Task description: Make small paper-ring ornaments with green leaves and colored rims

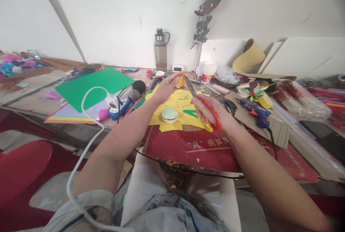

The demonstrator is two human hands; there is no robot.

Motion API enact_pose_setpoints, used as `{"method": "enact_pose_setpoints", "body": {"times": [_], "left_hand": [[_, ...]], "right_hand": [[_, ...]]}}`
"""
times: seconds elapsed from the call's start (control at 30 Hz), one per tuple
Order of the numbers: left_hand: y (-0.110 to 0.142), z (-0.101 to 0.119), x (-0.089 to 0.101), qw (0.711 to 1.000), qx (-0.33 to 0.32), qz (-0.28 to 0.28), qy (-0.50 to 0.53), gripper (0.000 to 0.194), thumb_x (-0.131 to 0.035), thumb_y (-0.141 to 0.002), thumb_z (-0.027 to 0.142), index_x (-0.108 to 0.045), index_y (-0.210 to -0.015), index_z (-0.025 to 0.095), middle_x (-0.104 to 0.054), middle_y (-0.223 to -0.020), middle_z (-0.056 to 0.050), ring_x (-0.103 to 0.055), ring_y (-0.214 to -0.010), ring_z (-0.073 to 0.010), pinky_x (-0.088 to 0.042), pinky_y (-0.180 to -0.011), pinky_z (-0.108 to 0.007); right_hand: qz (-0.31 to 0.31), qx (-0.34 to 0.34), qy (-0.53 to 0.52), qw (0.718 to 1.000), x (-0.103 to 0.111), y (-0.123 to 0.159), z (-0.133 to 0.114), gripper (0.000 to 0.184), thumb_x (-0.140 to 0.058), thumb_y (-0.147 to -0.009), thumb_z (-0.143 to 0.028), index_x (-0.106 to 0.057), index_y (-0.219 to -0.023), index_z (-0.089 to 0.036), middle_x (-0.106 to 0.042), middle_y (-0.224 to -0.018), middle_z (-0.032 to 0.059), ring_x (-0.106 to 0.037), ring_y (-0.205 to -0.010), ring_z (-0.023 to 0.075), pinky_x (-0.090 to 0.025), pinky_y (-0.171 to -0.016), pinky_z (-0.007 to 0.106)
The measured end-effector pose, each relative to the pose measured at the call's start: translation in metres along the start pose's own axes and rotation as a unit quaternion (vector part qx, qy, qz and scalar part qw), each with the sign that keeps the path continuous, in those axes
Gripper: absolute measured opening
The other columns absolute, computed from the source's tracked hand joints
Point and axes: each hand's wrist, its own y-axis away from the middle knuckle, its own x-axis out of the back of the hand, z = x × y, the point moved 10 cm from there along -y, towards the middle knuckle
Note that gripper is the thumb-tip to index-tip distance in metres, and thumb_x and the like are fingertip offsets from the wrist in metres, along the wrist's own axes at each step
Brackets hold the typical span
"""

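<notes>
My left hand reaches over the yellow sheet, its fingers closed on a small yellow paper piece; its exact shape is partly hidden by the fingers. In my right hand are scissors with red and yellow handles. Their blades point up and left, with the tips at the yellow piece. Below both hands lies yellow paper scattered with thin green strips. A cut-down paper cup base with a pale green top sits on it, beside green paper pieces.
A red board lies along the table's front edge. On the right are a blue hot glue gun, cardboard and a phone. A bottle and stacked paper cups stand behind. A white cable loops past my left arm.
</notes>
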Motion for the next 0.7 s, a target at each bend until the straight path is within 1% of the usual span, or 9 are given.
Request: {"method": "enact_pose_setpoints", "body": {"times": [0.13, 0.27, 0.5, 0.7], "left_hand": [[-0.0004, -0.0020, 0.0036, 1.000, 0.002, 0.015, 0.010, 0.050, -0.084, -0.086, 0.058, -0.080, -0.126, 0.027, -0.072, -0.143, -0.009, -0.061, -0.142, -0.0338, -0.051, -0.118, -0.060], [-0.0004, -0.0015, 0.0012, 1.000, 0.002, 0.008, 0.012, 0.051, -0.083, -0.087, 0.058, -0.079, -0.128, 0.027, -0.072, -0.145, -0.010, -0.059, -0.146, -0.0349, -0.049, -0.120, -0.061], [-0.0003, -0.0048, 0.0001, 1.000, 0.009, 0.000, -0.003, 0.051, -0.082, -0.089, 0.057, -0.077, -0.130, 0.027, -0.073, -0.141, -0.010, -0.063, -0.140, -0.0324, -0.048, -0.120, -0.060], [-0.0004, -0.0047, 0.0002, 1.000, 0.006, 0.002, -0.013, 0.048, -0.080, -0.090, 0.055, -0.077, -0.131, 0.028, -0.072, -0.141, -0.010, -0.064, -0.139, -0.0321, -0.049, -0.119, -0.059]], "right_hand": [[-0.015, 0.029, 0.017, 0.999, -0.0019, -0.0016, -0.0018, 0.049, -0.066, -0.092, -0.066, -0.046, -0.074, -0.025, -0.051, -0.050, -0.0060, -0.048, -0.041, 0.0101, -0.040, -0.044, 0.023], [-0.029, 0.040, 0.030, 0.998, -0.0018, -0.0026, -0.0001, 0.050, -0.062, -0.091, -0.071, -0.048, -0.076, -0.026, -0.053, -0.051, -0.0056, -0.048, -0.040, 0.0113, -0.040, -0.043, 0.025], [-0.037, 0.057, 0.035, 0.997, -0.0037, -0.0003, -0.0039, 0.052, -0.060, -0.091, -0.073, -0.047, -0.073, -0.026, -0.053, -0.050, -0.0050, -0.048, -0.039, 0.0111, -0.041, -0.043, 0.026], [-0.029, 0.026, 0.020, 0.999, -0.0037, 0.0018, -0.0056, 0.050, -0.065, -0.092, -0.067, -0.048, -0.073, -0.025, -0.051, -0.048, -0.0056, -0.046, -0.037, 0.0099, -0.039, -0.040, 0.024]]}}
